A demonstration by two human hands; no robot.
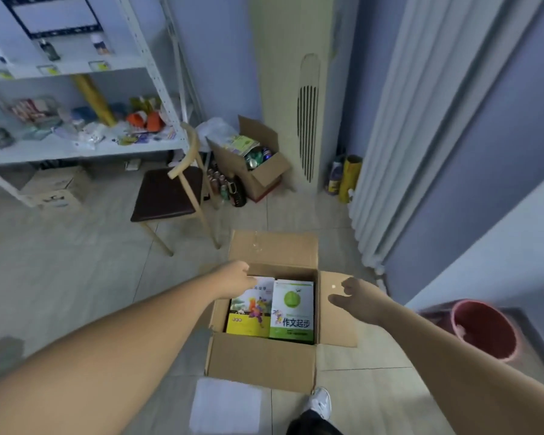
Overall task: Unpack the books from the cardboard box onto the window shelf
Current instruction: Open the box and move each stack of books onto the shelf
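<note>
An open cardboard box (261,362) stands on the tiled floor in front of me, its flaps folded outward. Two books lie side by side inside it: a yellow book with a cartoon figure (250,312) on the left and a green book with a round green picture (292,312) on the right. My left hand (237,277) reaches over the box's left rim, its fingers touching the top edge of the yellow book. Spread open, my right hand (355,296) hovers above the box's right flap and holds nothing. The window shelf (496,249) runs along the right wall.
A brown-seated chair (170,196) stands left of the box, a second cardboard box (261,174) full of cans behind it. A white rack (76,146) holds clutter at the left. A red bucket (484,331) sits at the right, a radiator (377,215) below the curtain. My shoe (321,403) is by the box.
</note>
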